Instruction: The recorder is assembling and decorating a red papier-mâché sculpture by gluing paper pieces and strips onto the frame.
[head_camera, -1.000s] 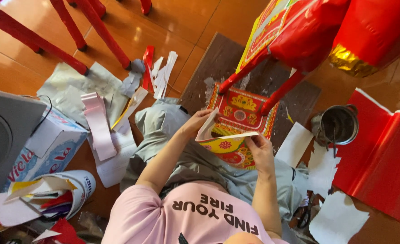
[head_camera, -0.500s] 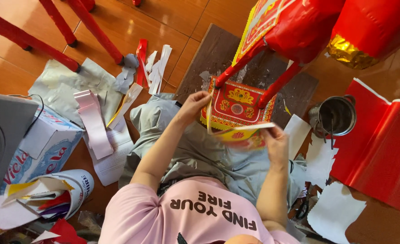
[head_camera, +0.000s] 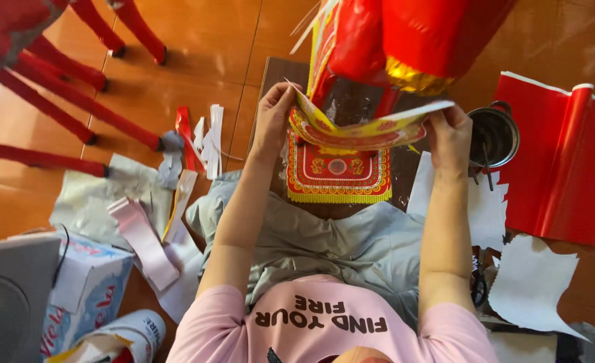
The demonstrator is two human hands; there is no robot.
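Observation:
My left hand (head_camera: 272,115) pinches the left edge of a yellow and red printed paper sheet (head_camera: 365,132). My right hand (head_camera: 449,133) grips the sheet's right end. The sheet hangs curved between both hands, lifted above the lap. Under it lies a red square sheet with gold patterns and a yellow fringe (head_camera: 338,173), flat on a dark brown board (head_camera: 276,75). A large red and gold paper object (head_camera: 391,33) stands just beyond the hands and hides part of the board.
A small metal pot (head_camera: 492,136) with a stick in it sits right of my right hand. A red paper roll (head_camera: 566,171) lies partly unrolled at far right. White paper scraps (head_camera: 533,282), pale strips (head_camera: 143,232), a carton (head_camera: 82,289) and red furniture legs (head_camera: 69,114) surround the lap.
Both hands have lifted the yellow sheet off the red square sheet and moved apart, stretching it. The right hand went up and to the right.

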